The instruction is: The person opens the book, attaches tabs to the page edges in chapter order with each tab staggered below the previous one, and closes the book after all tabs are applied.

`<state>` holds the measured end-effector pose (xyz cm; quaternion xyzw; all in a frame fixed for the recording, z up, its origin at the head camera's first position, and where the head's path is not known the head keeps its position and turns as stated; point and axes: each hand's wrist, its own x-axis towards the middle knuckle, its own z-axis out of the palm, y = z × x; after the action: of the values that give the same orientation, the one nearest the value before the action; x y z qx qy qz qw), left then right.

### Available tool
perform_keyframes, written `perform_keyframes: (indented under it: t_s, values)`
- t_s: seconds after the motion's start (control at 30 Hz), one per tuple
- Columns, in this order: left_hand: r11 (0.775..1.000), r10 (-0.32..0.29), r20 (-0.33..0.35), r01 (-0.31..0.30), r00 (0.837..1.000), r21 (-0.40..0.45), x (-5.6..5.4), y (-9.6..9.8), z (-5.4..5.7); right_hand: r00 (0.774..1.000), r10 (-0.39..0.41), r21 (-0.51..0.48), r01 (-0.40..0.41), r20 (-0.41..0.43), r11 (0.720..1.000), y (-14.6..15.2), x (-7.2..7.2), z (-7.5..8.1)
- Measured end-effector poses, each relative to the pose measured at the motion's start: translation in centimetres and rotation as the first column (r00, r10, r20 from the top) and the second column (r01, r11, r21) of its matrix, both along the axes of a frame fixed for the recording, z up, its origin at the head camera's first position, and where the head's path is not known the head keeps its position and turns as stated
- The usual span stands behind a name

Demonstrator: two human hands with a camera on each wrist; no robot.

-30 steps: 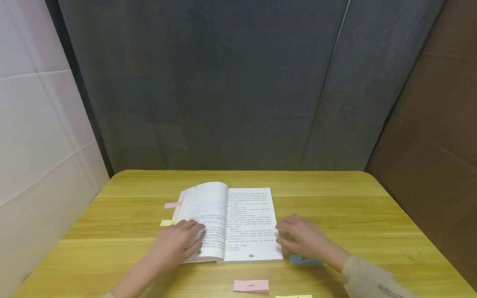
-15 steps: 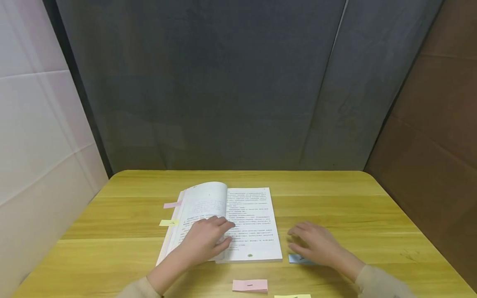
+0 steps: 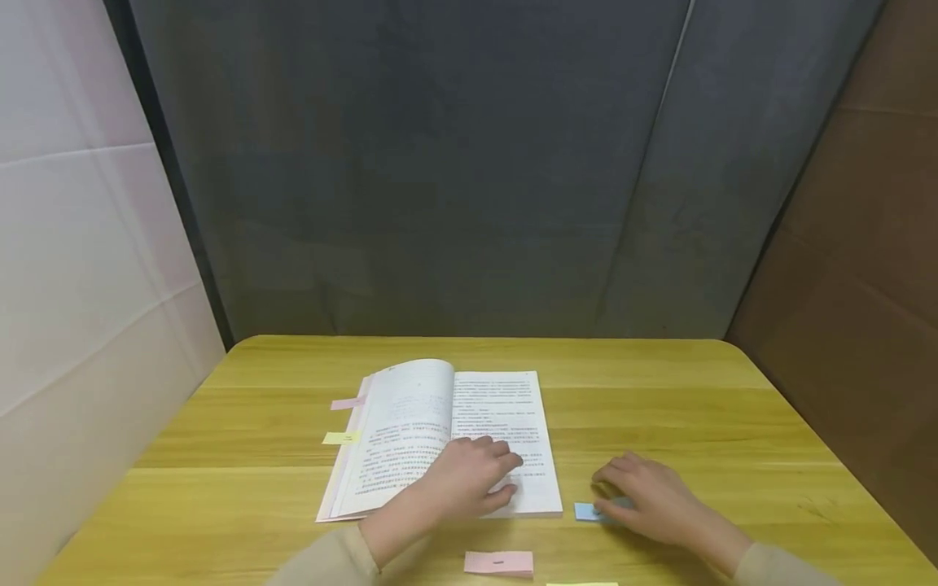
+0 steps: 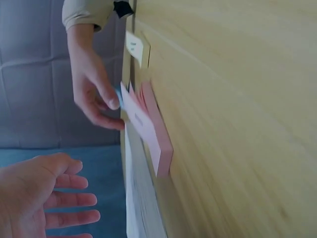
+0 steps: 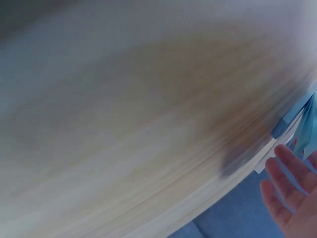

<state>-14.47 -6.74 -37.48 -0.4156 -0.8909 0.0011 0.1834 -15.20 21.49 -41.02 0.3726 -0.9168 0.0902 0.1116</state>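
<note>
An open book (image 3: 403,423) lies on the wooden table, its left pages arched up near the spine. Over the lower right page is my left hand (image 3: 472,476), fingers extended and holding nothing; in the left wrist view the fingers (image 4: 72,200) are spread. My right hand (image 3: 648,496) is at a blue sticky-note pad (image 3: 584,512) right of the book, covering part of it. The right wrist view has its fingers (image 5: 287,188) apart beside the blue pad (image 5: 292,116), whose sheets fan up. Whether the thumb touches a sheet, I cannot tell.
A pink sticky-note pad (image 3: 498,562) lies in front of the book, with a yellow pad (image 3: 582,584) cut off at the frame's bottom. Pink (image 3: 348,403) and yellow (image 3: 340,438) tabs stick out from the book's left edge. A dark curtain (image 3: 469,171) stands behind the table.
My left hand has slid rightward from the left page to over the right page. The right hand has moved right and slightly nearer, from the book's right edge to the blue pad.
</note>
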Motion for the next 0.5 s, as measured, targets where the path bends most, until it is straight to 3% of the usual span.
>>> perform_keyframes:
  t_s: [0.2,0.5]
  values:
    - [0.999,-0.015,0.041,0.016,0.999,-0.038,-0.2,2.2,-0.3,1.000,-0.002,0.007,0.002,-0.014,1.000,0.5,0.2,-0.1]
    - [0.995,-0.012,0.063,0.018,0.998,-0.094,-0.6,4.8,-1.3,0.998,0.004,0.014,-0.004,0.056,1.000,0.7,0.3,0.0]
